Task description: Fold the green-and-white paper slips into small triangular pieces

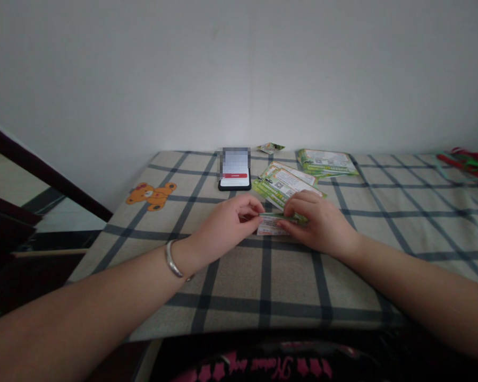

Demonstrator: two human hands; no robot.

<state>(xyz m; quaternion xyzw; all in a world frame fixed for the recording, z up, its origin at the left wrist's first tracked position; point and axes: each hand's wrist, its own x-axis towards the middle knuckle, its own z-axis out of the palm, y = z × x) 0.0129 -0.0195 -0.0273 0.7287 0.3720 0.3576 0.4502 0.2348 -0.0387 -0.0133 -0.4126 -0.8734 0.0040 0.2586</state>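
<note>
A printed paper leaflet (269, 225), white with green and a reddish strip along its near edge, is held low over the table between both hands. It looks folded. My left hand (239, 217), with a silver bangle on the wrist, pinches its left end between thumb and fingers. My right hand (314, 220) grips the right end with curled fingers, hiding part of the paper. Just beyond the hands lie several overlapping green-and-white leaflets (289, 185). A small folded paper (271, 147) rests behind them near the wall.
A phone (235, 170) with a lit screen stands left of the leaflets. A leaflet stack (329, 162) lies at the back right. Red and green strands (472, 164) sit at the far right. A bear cutout (151, 196) is on the checked tablecloth (239, 276), near its left edge.
</note>
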